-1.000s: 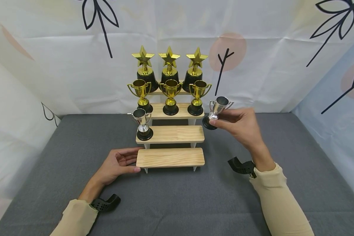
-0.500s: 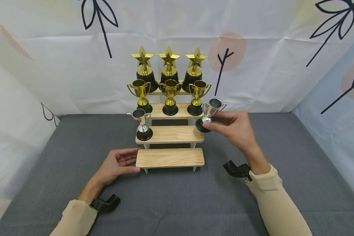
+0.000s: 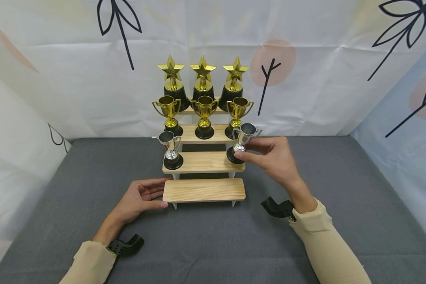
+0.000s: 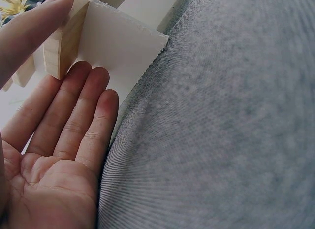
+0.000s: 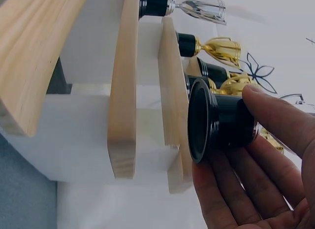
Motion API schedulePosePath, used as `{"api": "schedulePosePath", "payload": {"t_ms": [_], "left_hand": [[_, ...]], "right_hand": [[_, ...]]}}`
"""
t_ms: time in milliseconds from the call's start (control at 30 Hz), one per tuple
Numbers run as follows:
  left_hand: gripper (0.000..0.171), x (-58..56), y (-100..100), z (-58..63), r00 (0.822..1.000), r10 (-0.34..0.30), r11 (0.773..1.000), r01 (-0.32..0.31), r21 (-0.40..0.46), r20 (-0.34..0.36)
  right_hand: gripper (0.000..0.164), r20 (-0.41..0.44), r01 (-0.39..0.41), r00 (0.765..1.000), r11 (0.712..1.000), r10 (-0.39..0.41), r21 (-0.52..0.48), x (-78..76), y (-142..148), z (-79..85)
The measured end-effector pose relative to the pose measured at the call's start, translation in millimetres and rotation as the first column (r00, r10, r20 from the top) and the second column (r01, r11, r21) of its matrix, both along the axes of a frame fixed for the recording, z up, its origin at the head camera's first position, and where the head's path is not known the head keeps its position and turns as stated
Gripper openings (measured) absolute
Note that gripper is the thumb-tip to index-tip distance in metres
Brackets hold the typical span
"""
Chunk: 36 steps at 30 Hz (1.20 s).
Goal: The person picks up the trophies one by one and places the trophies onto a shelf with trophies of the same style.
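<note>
A silver trophy cup (image 3: 247, 134) with a black base is pinched between the thumb and fingers of my right hand (image 3: 273, 159). It tilts a little, its base overlapping the right end of the third step down in the head view. From the right wrist, the underside of the black base (image 5: 199, 121) shows, apart from the step edge. My left hand (image 3: 136, 201) touches the left end of the wooden stepped display stand (image 3: 204, 190), fingers extended by the white side support (image 4: 120, 44), thumb by the lowest board. Another silver trophy cup (image 3: 169, 142) stands at the third step's left end.
Three gold cup trophies (image 3: 204, 106) stand on the second step, and three gold star trophies (image 3: 203, 73) on the top step behind. Grey cloth (image 3: 206, 244) covers the table. A white patterned backdrop (image 3: 316, 79) rises close behind the stand.
My right hand has carried the silver trophy cup left and slightly down, from beside the stand to over the third step's right end. My left hand stays at the stand.
</note>
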<state>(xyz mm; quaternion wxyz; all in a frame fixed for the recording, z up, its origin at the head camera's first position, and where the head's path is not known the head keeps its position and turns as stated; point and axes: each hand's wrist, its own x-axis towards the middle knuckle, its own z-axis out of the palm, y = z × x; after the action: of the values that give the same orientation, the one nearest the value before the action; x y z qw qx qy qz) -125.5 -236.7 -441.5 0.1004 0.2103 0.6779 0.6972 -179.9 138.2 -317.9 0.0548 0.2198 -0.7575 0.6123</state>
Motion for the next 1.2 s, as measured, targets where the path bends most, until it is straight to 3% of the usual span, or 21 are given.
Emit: {"api": "schedulePosePath", "payload": {"t_ms": [633,1200], "left_hand": [[0.067,0.1,0.1,-0.4,1.0,0.0,1.0,0.0,0.006,-0.008],[0.067,0.5,0.0,0.0,1.0,0.017,1.0,-0.017,-0.01,-0.001]], "right_hand": [[0.03,0.034,-0.035,0.999,0.999,0.033,0.034,0.0,-23.0,0.2],[0.025,0.03,-0.086,0.996,0.995,0.085,0.045,-4.6,-50.2,-10.2]]}}
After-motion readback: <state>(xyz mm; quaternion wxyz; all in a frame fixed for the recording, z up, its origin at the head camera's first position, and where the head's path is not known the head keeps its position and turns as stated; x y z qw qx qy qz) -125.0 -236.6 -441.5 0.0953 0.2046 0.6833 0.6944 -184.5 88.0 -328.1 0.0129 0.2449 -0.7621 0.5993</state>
